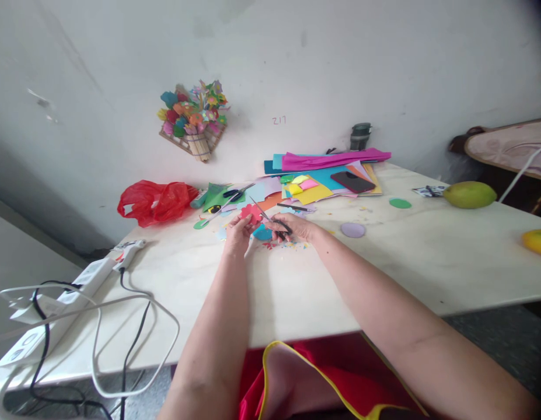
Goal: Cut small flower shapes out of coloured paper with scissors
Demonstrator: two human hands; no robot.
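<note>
My left hand (238,231) pinches a red paper flower (251,214) with a scalloped edge, held just above the table. In my right hand (295,226) is a pair of black-handled scissors (281,227), fingers closed round the handles. The scissor blades point up and left, close beside the flower's right edge; whether they touch the paper I cannot tell. Below the hands lie a blue paper piece (262,233), partly hidden, and small red and coloured paper scraps (283,245). A dark pen (294,207) lies just beyond my right hand.
Behind are coloured paper sheets (320,201), a phone (352,181), another pair of scissors (232,194) and a red plastic bag (154,201). A lilac paper circle (353,230) and a mango (470,194) lie right. A power strip (65,309) with loose cables occupies the left edge.
</note>
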